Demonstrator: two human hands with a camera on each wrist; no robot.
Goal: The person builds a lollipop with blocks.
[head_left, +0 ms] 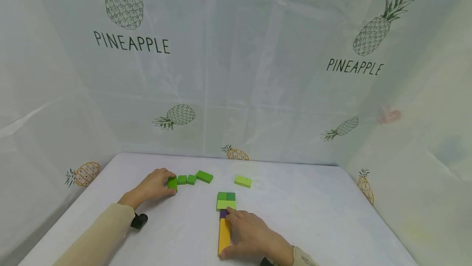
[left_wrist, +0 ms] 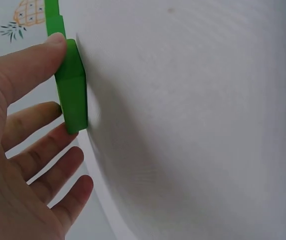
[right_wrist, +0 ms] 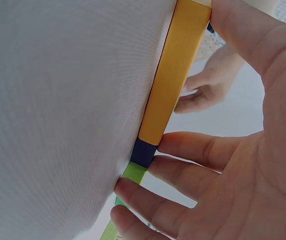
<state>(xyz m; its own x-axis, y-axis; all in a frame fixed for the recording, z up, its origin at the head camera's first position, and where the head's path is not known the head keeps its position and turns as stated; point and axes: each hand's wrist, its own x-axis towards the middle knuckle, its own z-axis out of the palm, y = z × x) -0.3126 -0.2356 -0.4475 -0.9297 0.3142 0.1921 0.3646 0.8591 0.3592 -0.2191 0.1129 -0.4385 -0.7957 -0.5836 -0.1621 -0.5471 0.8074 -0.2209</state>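
Bar long, yellow-orange, flat-sided; purple block touching far end.

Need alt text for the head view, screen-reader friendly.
A person's left hand pinches a green block beside three other green blocks on a white table, while the right hand touches a yellow block lined up with a purple block and three green pieces. Behind is a pineapple-print sheet.

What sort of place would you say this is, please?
Probably a makeshift tabletop booth: a white table with pineapple-print sheeting on three sides, and coloured blocks laid out on top.
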